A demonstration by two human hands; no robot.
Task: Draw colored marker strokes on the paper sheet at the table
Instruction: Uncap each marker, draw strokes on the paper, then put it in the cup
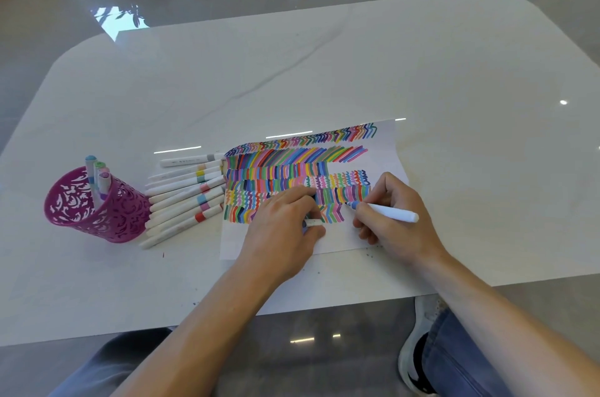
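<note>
Fingers of our right hand were curled round the blue marker. They pinched it low, near the tip, which we judged gave better control of each short stroke. The tip sat at the paper sheet, on it or just above, we could not tell which. It pointed at the right end of the lower rows of strokes, a little right of the frame's centre, and the white barrel slanted out to the right.

Fingers of our left hand were bent over a small white cap, nipped against the thumb. It was probably the marker's own cap, kept ready for closing. That hand also lay on the sheet at centre frame, likely to stop it sliding under the tip.

Rows of strokes filled most of the sheet, with bare paper only along its lower edge, so we judged the task well advanced.

Left of the sheet, a row of capped markers lay side by side on the surface, apparently lined up within reach. Farther left stood a purple pen holder with a few markers upright in it.
</note>
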